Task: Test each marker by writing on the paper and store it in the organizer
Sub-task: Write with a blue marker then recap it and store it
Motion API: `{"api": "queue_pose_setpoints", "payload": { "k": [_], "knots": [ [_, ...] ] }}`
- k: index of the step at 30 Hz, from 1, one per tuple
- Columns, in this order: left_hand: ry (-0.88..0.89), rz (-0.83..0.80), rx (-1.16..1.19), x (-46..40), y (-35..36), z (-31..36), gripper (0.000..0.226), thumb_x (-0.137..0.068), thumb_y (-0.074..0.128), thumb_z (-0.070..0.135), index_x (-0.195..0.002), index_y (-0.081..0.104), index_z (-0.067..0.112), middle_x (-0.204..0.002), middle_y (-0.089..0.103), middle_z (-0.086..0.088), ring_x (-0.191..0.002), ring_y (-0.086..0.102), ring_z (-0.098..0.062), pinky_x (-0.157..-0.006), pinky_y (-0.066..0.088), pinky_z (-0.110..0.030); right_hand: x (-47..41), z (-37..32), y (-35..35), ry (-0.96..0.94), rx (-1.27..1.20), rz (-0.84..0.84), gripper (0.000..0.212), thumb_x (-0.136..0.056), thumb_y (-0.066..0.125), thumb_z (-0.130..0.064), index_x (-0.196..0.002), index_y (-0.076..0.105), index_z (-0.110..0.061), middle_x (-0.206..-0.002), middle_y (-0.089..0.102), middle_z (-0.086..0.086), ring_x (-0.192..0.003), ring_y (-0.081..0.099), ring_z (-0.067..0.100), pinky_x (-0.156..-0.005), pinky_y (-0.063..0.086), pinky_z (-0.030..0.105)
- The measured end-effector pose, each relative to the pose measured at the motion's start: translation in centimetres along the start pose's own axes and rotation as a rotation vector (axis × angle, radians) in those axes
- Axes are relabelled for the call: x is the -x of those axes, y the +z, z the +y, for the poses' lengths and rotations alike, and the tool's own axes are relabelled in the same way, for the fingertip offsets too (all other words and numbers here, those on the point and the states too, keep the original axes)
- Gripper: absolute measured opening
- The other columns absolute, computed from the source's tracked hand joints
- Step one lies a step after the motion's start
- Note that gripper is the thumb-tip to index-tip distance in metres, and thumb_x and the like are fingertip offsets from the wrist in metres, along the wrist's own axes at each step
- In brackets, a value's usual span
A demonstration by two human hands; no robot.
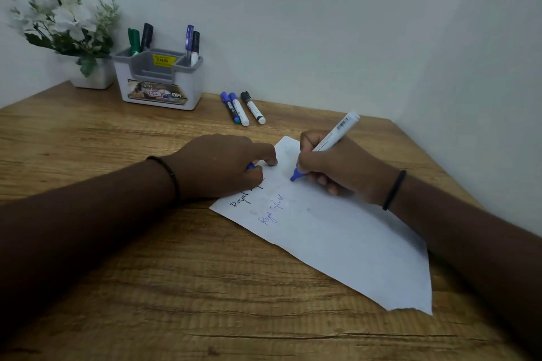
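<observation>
My right hand (340,167) grips an uncapped white marker (337,132) with a blue tip, and the tip touches the white paper (337,231). My left hand (223,164) rests on the paper's left corner, its fingers curled round a blue cap (250,166) that barely shows. The paper carries two written lines, one black and one blue. Three capped markers lie on the table behind: two blue (238,108) and one black (252,107). The grey and white organizer (158,79) stands at the back left and holds several markers.
A white pot with artificial white flowers (64,35) stands left of the organizer in the corner. The wooden table (176,272) meets white walls at the back and on the right.
</observation>
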State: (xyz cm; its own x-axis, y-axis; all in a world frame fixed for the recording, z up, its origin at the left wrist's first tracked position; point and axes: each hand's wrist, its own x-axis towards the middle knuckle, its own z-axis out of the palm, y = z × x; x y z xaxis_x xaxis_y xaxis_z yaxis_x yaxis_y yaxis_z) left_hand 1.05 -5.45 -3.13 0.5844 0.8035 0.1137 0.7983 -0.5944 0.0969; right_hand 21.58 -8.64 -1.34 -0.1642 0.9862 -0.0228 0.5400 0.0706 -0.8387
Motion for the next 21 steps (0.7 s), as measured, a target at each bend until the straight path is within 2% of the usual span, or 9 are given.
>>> {"api": "queue_pose_setpoints", "payload": {
  "k": [2,4,8,13,18,21],
  "knots": [
    [0.002,-0.007,0.001,0.05,-0.06,0.04,0.032,-0.094,0.041,0.039,-0.125,0.044,0.046,-0.098,0.058,0.01,-0.079,0.054,-0.007,-0.065,0.044,-0.024,0.1,0.04,-0.06,-0.001,-0.05,-0.027,0.01,-0.084,0.06,-0.002,-0.076,0.054,-0.004,-0.061,0.052,0.004,-0.045,0.043,0.01,-0.039,0.035,0.018],
    [-0.002,-0.016,0.001,0.01,-0.11,0.02,0.032,-0.094,0.041,0.04,-0.125,0.043,0.045,-0.098,0.058,0.009,-0.08,0.054,-0.008,-0.067,0.046,-0.026,0.08,0.22,-0.2,-0.027,-0.13,-0.056,0.005,-0.089,0.06,-0.004,-0.085,0.059,-0.005,-0.062,0.057,0.004,-0.049,0.048,0.013,-0.042,0.042,0.022],
    [-0.016,-0.023,-0.002,-0.19,0.0,-0.03,0.032,-0.093,0.042,0.04,-0.125,0.043,0.046,-0.097,0.058,0.01,-0.078,0.053,-0.006,-0.07,0.049,-0.027,0.05,0.4,-0.26,-0.058,-0.168,-0.07,0.011,-0.094,0.061,-0.01,-0.084,0.058,-0.011,-0.066,0.064,0.009,-0.051,0.052,0.017,-0.046,0.046,0.025],
    [-0.012,-0.006,0.008,-0.16,0.02,-0.09,0.031,-0.094,0.041,0.039,-0.124,0.044,0.045,-0.096,0.059,0.009,-0.076,0.052,-0.006,-0.063,0.043,-0.023,0.03,0.69,-0.1,-0.07,-0.166,-0.074,0.021,-0.093,0.062,-0.009,-0.073,0.057,-0.015,-0.066,0.062,0.007,-0.054,0.052,0.016,-0.047,0.045,0.025],
    [-0.02,-0.022,0.005,-0.29,-0.07,0.03,0.031,-0.094,0.042,0.039,-0.125,0.044,0.045,-0.099,0.059,0.009,-0.077,0.052,-0.006,-0.062,0.041,-0.022,-0.09,0.96,-0.14,-0.035,-0.2,-0.027,0.003,-0.091,0.062,-0.004,-0.09,0.064,-0.005,-0.068,0.066,0.008,-0.055,0.057,0.017,-0.049,0.05,0.026],
    [-0.02,-0.021,0.007,-0.24,-0.02,-0.02,0.031,-0.094,0.042,0.04,-0.125,0.044,0.046,-0.1,0.059,0.009,-0.08,0.053,-0.007,-0.065,0.044,-0.023,-0.13,0.9,0.12,-0.036,-0.136,-0.01,0.006,-0.088,0.065,-0.006,-0.083,0.065,-0.005,-0.068,0.066,0.007,-0.056,0.057,0.016,-0.05,0.05,0.027]
  ]
}}
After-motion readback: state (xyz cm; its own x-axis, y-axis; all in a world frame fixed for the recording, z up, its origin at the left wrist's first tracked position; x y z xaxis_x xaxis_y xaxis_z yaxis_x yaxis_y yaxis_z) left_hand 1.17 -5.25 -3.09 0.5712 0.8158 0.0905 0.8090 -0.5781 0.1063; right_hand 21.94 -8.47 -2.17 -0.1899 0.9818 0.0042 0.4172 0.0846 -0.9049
